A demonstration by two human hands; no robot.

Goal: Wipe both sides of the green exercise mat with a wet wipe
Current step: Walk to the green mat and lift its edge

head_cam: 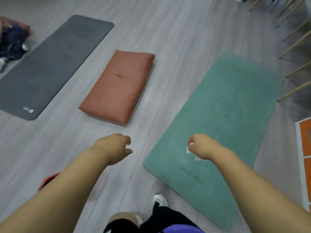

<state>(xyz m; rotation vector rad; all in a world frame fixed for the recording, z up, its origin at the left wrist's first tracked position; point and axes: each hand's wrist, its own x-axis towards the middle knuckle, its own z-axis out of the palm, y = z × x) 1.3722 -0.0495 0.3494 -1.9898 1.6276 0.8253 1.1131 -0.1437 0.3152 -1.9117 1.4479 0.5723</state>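
Head view: the green mat (218, 105) lies flat on the grey plank floor (168, 39), running from the lower centre toward the upper right of the frame, printed side up, with a round emblem near its middle and lettering at its near end. No fold or lifted corner is visible.

The right hand (201, 146) hovers over the near end of the mat, fingers curled around a small white wet wipe (189, 149) that shows only as bits at the fingers and below the wrist. Whether the wipe touches the mat cannot be told from this angle.

The left hand (116, 145) is held out over bare floor at centre frame, fingers loosely curled, holding nothing.

Elsewhere: a grey mat (50, 68) in the upper left, a reddish cushion (117, 86) at centre, a red object (48, 179) partly hidden behind the left forearm, wooden chair legs (294, 47) along the right edge, and the person's white shoe (159, 200) at the bottom.

Assessment: no damp streaks or sheen distinguish wiped from unwiped areas, and the frame is soft, so progress on the upper face cannot be confirmed. From the standing posture and the wipe held in the air, the work appears to be at its start. The upper face seems to remain to be wiped, after which the mat must be turned and its underside done.
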